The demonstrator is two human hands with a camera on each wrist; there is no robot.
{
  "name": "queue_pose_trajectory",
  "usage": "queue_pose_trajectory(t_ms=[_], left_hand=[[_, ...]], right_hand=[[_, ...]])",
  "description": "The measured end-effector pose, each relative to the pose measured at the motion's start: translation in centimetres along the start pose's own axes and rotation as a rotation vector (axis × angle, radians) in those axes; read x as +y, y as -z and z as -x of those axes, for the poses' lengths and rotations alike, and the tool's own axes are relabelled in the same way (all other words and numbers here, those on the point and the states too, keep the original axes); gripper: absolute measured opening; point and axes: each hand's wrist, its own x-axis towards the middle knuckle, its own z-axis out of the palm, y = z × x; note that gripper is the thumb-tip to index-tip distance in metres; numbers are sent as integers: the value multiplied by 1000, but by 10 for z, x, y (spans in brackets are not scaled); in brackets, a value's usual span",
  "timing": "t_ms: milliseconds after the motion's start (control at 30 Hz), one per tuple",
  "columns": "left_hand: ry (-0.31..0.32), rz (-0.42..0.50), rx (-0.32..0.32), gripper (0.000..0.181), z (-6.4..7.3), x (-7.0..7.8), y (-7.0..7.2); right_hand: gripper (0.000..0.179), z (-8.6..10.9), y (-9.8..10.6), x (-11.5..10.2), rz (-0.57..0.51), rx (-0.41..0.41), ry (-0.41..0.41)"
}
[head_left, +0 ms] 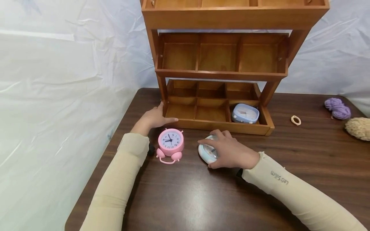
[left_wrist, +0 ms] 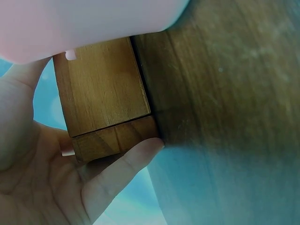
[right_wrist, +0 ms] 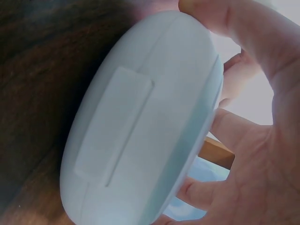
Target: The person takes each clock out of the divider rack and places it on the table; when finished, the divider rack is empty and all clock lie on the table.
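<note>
My left hand (head_left: 154,118) grips the front left corner of the wooden shelf (head_left: 216,126), with thumb and fingers on either side of it in the left wrist view. Just below that hand lies a pink twin-bell alarm clock (head_left: 170,141), face up, its bells towards me. My right hand (head_left: 231,151) holds a rounded white and light-blue clock (head_left: 204,154) on the table, fingers curled over its edges and covering part of its face. The right wrist view shows the clock's pale side (right_wrist: 136,122). A blue clock (head_left: 245,114) rests in the shelf's lower right compartment.
The shelf rises in several tiers, with divided compartments (head_left: 218,57) above the bottom tray. On the right of the brown table (head_left: 185,199) are a wooden ring (head_left: 295,120), purple yarn (head_left: 338,108) and a fluffy beige item (head_left: 358,128). White sheeting (head_left: 52,96) hangs behind.
</note>
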Motion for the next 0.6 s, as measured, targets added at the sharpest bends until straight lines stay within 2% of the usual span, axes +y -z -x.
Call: queue_pose_trajectory(t_ms=[267,433,600], left_hand=[[21,-1,-2,120,2,0,0],[22,-4,-4,121,1,0,-1],[14,-12,2,120,0,-1,-1]], right_hand=[[77,1,-3,-2,13,-10,-17],[86,3,-2,1,31,-6,-1],[87,3,13,11,13,66,18]])
